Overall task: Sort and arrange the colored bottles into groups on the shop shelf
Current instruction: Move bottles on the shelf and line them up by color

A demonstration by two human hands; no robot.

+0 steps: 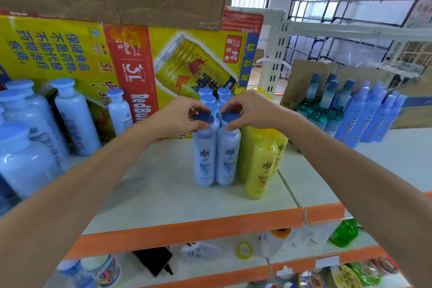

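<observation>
Squarely mid-shelf, grips with the left hand (184, 112) the flat round dark-blue cap of a slim pale-blue plastic bottle (204, 159), and with the right hand (247, 110) the matching cap of a second pale-blue bottle (228, 156) touching alongside. Curls fingers over both lids from above, likely to steer the pair upright and flush as the front of the row of blue-capped bottles (207, 98) behind. Stands both on the matte white shelf board (163, 194), just left of glossy yellow plastic bottles (260, 170) of the same smooth, round-shouldered shape. Farther out, leaves larger pale-blue bottles (77, 121) at left, darker blue spray bottles (364, 114) at right, and a printed yellow cardboard carton (140, 65) behind.
</observation>
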